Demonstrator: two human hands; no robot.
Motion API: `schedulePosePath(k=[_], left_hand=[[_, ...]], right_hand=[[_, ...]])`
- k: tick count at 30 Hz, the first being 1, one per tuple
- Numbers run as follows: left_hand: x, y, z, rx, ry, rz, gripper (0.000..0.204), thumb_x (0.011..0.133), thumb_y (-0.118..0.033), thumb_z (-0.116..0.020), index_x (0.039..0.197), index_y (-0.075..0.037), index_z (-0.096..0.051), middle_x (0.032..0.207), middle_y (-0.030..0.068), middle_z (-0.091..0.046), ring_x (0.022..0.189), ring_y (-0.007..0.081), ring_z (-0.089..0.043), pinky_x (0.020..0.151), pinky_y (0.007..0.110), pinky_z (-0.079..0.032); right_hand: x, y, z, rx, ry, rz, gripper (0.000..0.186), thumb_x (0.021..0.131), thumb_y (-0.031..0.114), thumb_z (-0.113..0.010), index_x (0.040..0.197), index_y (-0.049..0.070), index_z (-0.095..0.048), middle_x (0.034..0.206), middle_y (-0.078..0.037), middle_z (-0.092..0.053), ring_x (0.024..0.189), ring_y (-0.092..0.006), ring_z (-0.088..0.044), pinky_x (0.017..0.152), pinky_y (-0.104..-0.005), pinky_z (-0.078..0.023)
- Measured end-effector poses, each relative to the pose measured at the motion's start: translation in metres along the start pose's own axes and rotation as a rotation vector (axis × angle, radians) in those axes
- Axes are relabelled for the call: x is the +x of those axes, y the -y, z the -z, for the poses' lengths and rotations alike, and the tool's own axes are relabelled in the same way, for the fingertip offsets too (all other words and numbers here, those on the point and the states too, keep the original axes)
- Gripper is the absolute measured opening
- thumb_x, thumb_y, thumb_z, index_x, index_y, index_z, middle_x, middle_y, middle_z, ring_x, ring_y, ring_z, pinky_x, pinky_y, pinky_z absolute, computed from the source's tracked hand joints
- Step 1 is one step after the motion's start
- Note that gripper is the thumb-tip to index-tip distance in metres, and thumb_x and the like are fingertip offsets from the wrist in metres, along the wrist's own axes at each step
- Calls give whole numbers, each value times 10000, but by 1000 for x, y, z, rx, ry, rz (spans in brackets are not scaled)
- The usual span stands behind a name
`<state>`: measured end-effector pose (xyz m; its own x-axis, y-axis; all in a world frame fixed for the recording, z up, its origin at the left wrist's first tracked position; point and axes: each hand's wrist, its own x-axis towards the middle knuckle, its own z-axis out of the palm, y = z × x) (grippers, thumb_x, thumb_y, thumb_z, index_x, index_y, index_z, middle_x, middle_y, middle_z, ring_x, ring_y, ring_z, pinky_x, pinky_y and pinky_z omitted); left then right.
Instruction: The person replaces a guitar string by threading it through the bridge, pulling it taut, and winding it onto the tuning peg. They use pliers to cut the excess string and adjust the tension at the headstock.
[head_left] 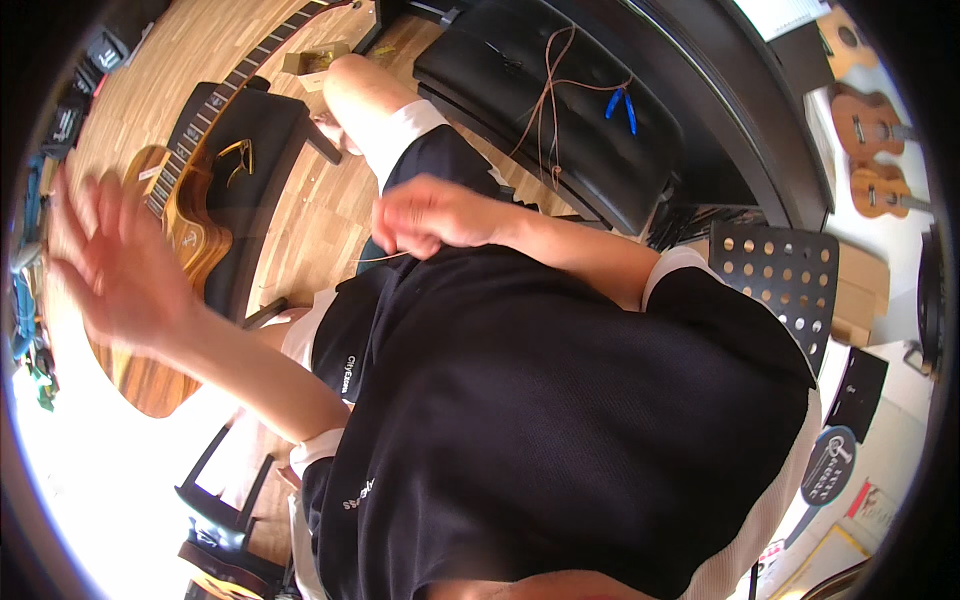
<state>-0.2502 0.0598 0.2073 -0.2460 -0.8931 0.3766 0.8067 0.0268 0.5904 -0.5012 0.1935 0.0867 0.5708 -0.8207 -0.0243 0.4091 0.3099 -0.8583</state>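
My left hand is raised at the left with its fingers spread, blurred by motion and with nothing visible in it. Behind it, an acoustic guitar lies across a black padded stool, its neck running toward the upper middle. Part of the guitar's body is hidden by my left hand and forearm. In front of my torso, my right hand is closed, fingers curled. A thin copper-coloured guitar string shows just below it, seemingly held in those fingers. A gold capo rests on the stool beside the guitar neck.
Blue-handled pliers and loose copper-coloured strings lie on a black padded bench. A small cardboard box sits on the wooden floor. A perforated black music stand stands at the right, with small guitars on the wall.
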Motion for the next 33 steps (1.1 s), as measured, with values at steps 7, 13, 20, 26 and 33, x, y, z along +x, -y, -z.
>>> schedulePosePath(k=[7, 13, 20, 26, 33], left_hand=[[-86, 197, 11, 302, 207, 1053, 565, 1025, -492, -408, 1303, -14, -525, 1098, 128, -660, 1022, 242, -659, 820, 339, -522], [-148, 218, -13, 886, 675, 818, 279, 1020, -201, -502, 1107, 21, -648, 840, 43, -645, 802, 89, -546, 736, 253, -439], [-155, 204, -31, 1103, 496, 674, 166, 951, -92, -571, 1027, 5, -683, 721, 123, -620, 594, 157, -532, 587, 303, -429], [-134, 214, -50, 1223, 628, 715, 126, 928, -76, -601, 966, 1, -692, 819, 103, -640, 683, 165, -587, 644, 307, -465], [-127, 278, -99, 1053, 729, 560, 110, 887, -58, -635, 945, 17, -693, 831, 159, -653, 706, 260, -654, 640, 329, -508]], right_hand=[[-54, 9, 68, 435, -414, 373, 231, 1025, 317, -507, 1136, 123, -565, 655, 80, -256, 523, -29, -245, 424, -170, -202], [-133, 12, 156, 380, -767, 528, 250, 1045, 225, -443, 1244, 106, -536, 640, 63, -260, 517, -44, -249, 429, -186, -228], [-198, 24, 243, 513, -1060, 711, 236, 1044, 183, -419, 1191, 45, -541, 622, 37, -280, 506, -73, -251, 439, -213, -237], [-274, 51, 334, 510, -1343, 831, 160, 1030, 141, -451, 1050, 31, -565, 647, 5, -290, 529, -108, -273, 468, -245, -264], [-286, 58, 366, -57, -1846, 490, 251, 975, 181, -550, 1055, -49, -614, 906, -168, -703, 788, -198, -685, 722, -361, -594]])
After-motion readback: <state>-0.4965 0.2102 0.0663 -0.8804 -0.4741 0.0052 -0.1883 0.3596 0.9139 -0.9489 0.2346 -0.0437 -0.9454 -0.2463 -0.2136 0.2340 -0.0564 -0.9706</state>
